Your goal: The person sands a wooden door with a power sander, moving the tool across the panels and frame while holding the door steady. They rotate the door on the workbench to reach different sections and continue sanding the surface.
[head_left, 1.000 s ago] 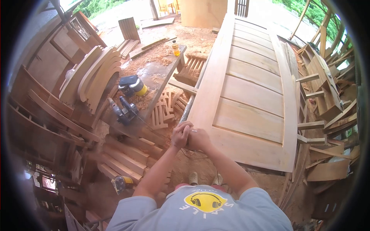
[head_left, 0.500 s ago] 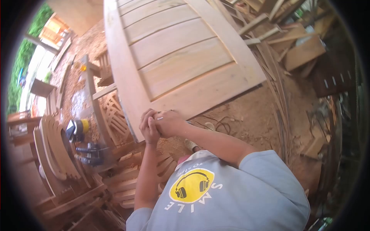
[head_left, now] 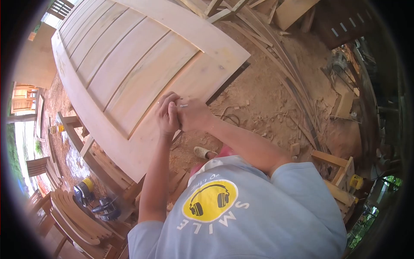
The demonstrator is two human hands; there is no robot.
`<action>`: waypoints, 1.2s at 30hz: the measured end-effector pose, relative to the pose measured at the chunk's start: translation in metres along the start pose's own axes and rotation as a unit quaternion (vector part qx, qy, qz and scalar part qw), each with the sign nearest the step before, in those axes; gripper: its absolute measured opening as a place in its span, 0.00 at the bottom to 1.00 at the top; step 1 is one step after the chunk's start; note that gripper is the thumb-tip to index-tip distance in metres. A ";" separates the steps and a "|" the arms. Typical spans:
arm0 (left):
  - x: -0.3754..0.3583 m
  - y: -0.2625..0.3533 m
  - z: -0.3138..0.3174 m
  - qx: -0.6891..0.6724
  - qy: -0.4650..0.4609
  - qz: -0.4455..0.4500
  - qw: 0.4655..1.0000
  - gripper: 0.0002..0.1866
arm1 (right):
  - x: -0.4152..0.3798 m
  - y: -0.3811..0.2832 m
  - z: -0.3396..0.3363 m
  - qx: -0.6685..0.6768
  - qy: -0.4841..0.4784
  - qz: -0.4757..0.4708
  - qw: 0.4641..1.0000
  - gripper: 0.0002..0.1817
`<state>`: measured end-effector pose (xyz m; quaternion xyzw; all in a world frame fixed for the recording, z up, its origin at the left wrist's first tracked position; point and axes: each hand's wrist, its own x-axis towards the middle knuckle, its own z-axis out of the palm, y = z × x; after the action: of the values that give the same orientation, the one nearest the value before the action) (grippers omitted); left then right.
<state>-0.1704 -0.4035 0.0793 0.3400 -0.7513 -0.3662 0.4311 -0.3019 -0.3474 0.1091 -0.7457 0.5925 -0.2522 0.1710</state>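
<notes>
A pale panelled wooden door (head_left: 142, 64) lies flat in front of me, with grooves between its boards and a broad frame around them. My left hand (head_left: 167, 115) and my right hand (head_left: 192, 114) are pressed together over the near end rail of the door, close to its edge. The fingers of both are closed, the left ones folded against the right hand. A small whitish spot shows on the right hand. Whatever lies under or between the palms is hidden, so I cannot tell what they hold.
Two power tools (head_left: 106, 208) sit at the lower left beside curved wooden slats (head_left: 71, 216). Long thin strips (head_left: 276, 60) lie on the dusty ground at right. A cord (head_left: 230, 117) coils near my shoe (head_left: 202, 152). A wooden frame (head_left: 334, 172) stands at lower right.
The view has turned, so the door now slants to the upper left. My closed hands have shifted from the door's near edge further in over the end rail, still together.
</notes>
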 end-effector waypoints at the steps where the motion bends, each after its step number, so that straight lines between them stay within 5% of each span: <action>1: 0.009 -0.001 0.010 -0.002 -0.005 0.008 1.000 0.17 | -0.001 0.009 -0.006 -0.003 0.007 0.007 1.000 0.05; 8: 0.070 -0.007 0.066 0.021 -0.072 0.015 0.997 0.17 | 0.013 0.076 -0.035 -0.064 -0.027 0.072 0.995 0.08; 9: 0.082 -0.009 0.075 0.049 -0.076 0.016 0.996 0.17 | 0.020 0.085 -0.046 -0.054 -0.093 0.088 0.990 0.14; 10: 0.088 -0.011 0.078 0.078 -0.077 0.018 0.994 0.17 | 0.024 0.094 -0.050 -0.078 -0.048 0.096 0.991 0.18; 12: 0.086 -0.015 0.071 0.113 -0.020 -0.043 0.992 0.21 | 0.031 0.109 -0.056 -0.124 0.041 0.107 0.986 0.26; 16: 0.047 -0.055 0.007 0.175 0.099 -0.181 0.963 0.27 | 0.061 0.146 -0.093 -0.133 0.009 0.221 0.966 0.38; 18: 0.006 -0.093 -0.064 0.303 0.169 -0.235 0.908 0.30 | 0.073 0.176 -0.101 -0.151 0.036 0.255 0.954 0.41; 21: -0.061 -0.116 -0.156 0.556 0.229 -0.368 0.709 0.36 | 0.087 0.225 -0.112 -0.165 0.069 0.281 0.943 0.44; 24: -0.117 -0.136 -0.196 0.609 0.208 -0.459 0.612 0.42 | 0.100 0.229 -0.119 -0.178 0.076 0.313 0.930 0.44; 36: -0.115 -0.135 -0.193 0.571 0.207 -0.483 0.631 0.45 | 0.122 0.106 -0.036 -0.181 -0.017 0.100 0.978 0.41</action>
<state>0.0746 -0.4254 -0.0109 0.8994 -0.4294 0.0603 0.0561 -0.3862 -0.4893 0.1012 -0.7057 0.6966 -0.1100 0.0674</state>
